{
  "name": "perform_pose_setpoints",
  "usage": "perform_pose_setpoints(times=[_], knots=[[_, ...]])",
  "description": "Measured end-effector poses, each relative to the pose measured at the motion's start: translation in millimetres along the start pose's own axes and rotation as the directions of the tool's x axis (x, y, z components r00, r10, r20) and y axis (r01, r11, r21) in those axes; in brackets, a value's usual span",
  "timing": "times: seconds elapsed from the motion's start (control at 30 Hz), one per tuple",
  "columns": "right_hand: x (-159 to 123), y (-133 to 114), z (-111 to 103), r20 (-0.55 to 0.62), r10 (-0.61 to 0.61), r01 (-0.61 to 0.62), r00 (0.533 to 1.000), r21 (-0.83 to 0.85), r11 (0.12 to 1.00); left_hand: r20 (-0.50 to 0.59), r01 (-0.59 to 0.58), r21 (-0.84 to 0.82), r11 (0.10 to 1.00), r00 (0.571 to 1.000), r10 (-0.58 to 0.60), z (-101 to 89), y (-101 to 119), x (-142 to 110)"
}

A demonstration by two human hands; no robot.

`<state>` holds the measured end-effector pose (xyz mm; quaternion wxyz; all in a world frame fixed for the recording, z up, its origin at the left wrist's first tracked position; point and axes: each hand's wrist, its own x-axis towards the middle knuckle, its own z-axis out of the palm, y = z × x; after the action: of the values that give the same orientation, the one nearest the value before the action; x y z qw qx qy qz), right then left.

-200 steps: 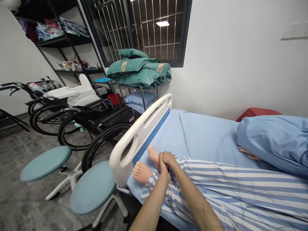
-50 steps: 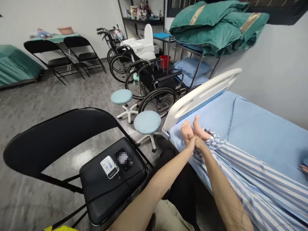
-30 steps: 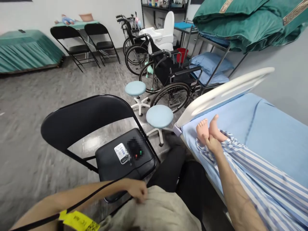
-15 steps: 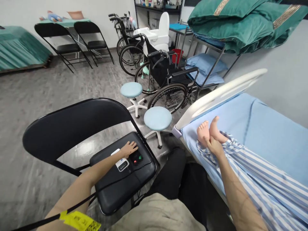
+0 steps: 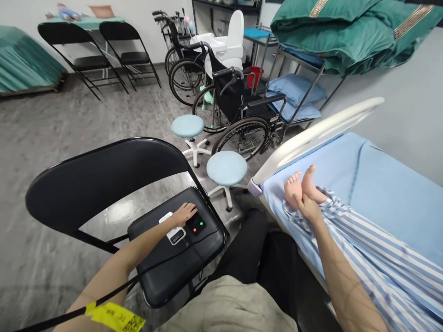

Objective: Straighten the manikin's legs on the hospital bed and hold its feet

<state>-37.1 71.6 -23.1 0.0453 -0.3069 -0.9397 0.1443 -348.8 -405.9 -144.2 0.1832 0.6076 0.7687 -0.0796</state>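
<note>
On the black folding chair's seat (image 5: 162,281), my left hand (image 5: 184,213) rests with bent fingers drawn together over the edge of a small black box (image 5: 198,229). The box shows one red and one green light. Partly under my left wrist lies a white device (image 5: 177,236) with a dark display. My right hand (image 5: 309,208) grips the ankles of two bare, smooth, doll-like feet (image 5: 293,185) on the bed. Blue-and-white striped trousers (image 5: 374,244) cover the legs. My right fingertips are partly hidden.
A white bed end board (image 5: 318,133) rises beyond the feet, above the blue sheet (image 5: 391,170). Ahead are two round stools (image 5: 226,168) and wheelchairs (image 5: 242,101). A black cable (image 5: 166,260) with a yellow tag (image 5: 116,317) crosses my left arm.
My left hand's fingers were spread and are now drawn together, and the box's lights show more clearly. My right hand stays at the ankles. The view has shifted slightly.
</note>
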Motion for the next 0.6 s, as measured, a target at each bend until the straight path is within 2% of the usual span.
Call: perform_pose_setpoints(times=[0.03,0.1,0.17,0.2,0.23,0.27,0.3,0.37,0.43,0.5,0.6], knots=[[-1.7,-2.9,-0.4,-0.036,0.004,-0.004,0.999,-0.007,1.0,-0.009,0.003,-0.008,1.0,1.0,-0.003,-0.3,0.2,-0.4],[-9.4,-19.0,3.9,-0.183,0.029,-0.037,0.983,-0.039,0.999,-0.03,0.006,-0.025,1.0,1.0,-0.007,-0.5,0.8,-0.8],[-23.3,-53.7,19.5,-0.355,0.037,-0.064,0.934,-0.064,0.996,-0.05,0.005,-0.04,0.999,0.999,-0.007,0.2,1.4,-1.5],[-31.8,-78.3,32.4,-0.398,0.013,-0.035,0.917,-0.048,0.998,-0.061,0.005,-0.047,0.999,0.998,-0.008,1.0,1.6,-2.2],[-40.5,-106.7,48.3,-0.368,-0.061,0.06,0.928,-0.015,0.998,-0.069,0.005,-0.057,0.998,0.998,-0.009,2.1,1.8,-3.1],[-48.8,-137.5,66.6,-0.283,-0.172,0.19,0.943,0.036,0.981,-0.077,0.008,-0.069,0.998,0.997,-0.013,3.4,2.0,-4.2],[-55.9,-169.0,86.3,-0.165,-0.298,0.317,0.94,0.102,0.943,-0.083,0.012,-0.081,0.997,0.996,-0.019,4.7,2.1,-5.4],[-65.2,-226.7,125.1,0.058,-0.475,0.453,0.878,0.222,0.864,-0.095,0.022,-0.093,0.995,0.995,-0.031,7.3,2.3,-7.9],[-68.6,-268.0,157.4,0.221,-0.522,0.466,0.824,0.26,0.845,-0.103,0.038,-0.075,0.996,0.994,-0.046,9.3,2.4,-10.3],[-69.6,-289.4,180.1,0.335,-0.519,0.464,0.786,0.235,0.854,-0.09,0.05,-0.046,0.998,0.994,-0.054,10.8,2.4,-12.1],[-74.2,-295.8,198.6,0.432,-0.505,0.483,0.748,0.167,0.859,-0.055,0.066,-0.029,0.997,0.996,-0.067,12.5,2.1,-13.3]])
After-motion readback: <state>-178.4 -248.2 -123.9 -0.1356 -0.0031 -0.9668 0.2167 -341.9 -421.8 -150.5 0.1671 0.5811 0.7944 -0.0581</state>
